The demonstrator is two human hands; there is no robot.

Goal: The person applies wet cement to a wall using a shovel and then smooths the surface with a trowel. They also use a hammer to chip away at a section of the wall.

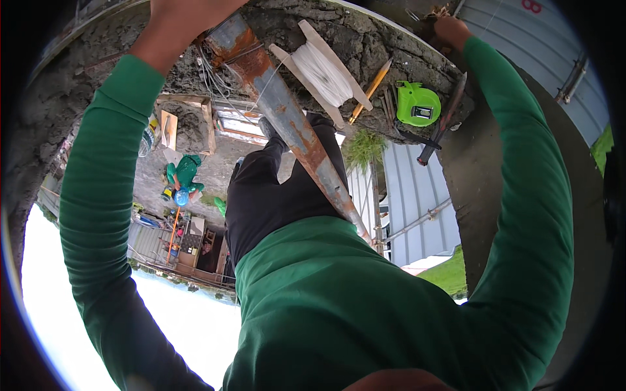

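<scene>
My left hand is at the top edge, beside the upper end of a rusty metal pipe; its fingers are cut off by the frame. At upper right, my right hand looks closed around something small and brownish, too unclear to name, near a thin wire. Between my arms, on a rough mortar ledge, lie a wooden winder of white string, a yellow pencil, a lime-green tape measure and a rusty pointed blade with a dark handle. One string strand crosses the pipe.
Loose wires hang by the pipe's upper part. Below, another person in green with a blue helmet works near a wooden box of mortar. Corrugated sheets stand beyond the ledge, and a smooth grey surface lies by my right arm.
</scene>
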